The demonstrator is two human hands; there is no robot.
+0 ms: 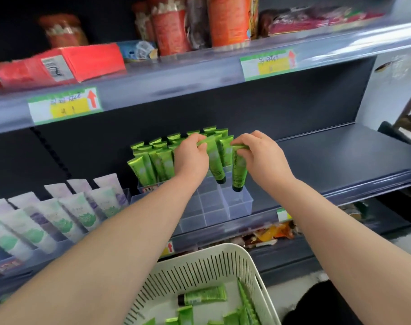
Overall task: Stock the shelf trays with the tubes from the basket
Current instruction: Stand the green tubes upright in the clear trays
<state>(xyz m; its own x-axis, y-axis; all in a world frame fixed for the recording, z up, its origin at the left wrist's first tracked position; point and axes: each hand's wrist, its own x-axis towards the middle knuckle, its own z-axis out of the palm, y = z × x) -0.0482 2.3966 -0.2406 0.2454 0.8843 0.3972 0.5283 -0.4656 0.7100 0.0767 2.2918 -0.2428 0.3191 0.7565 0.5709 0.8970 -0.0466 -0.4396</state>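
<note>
Head camera looks down on two bare forearms reaching to a dark blue metal shelf [340, 156]. The left hand [192, 158] has its fingers curled, pinching the flat crimped end of a glossy green plastic tube with a black cap [215, 165]. That tube hangs cap-down at a middle cell of the clear plastic divided tray [238, 205]; whether the cap touches the tray cannot be told. The right hand [262, 158] likewise pinches the crimped end of a second green tube [239, 171], just beside the first and cap-down over a cell on the tray's right side. Behind and to the left, rows of standing green tubes [150, 166] fill the tray's rear cells. Below, a white slotted plastic basket [199, 266] holds loose green tubes [203, 297] lying flat. Pale lilac and mint tubes [66, 214] stand in a neighbouring tray on the left.
</note>
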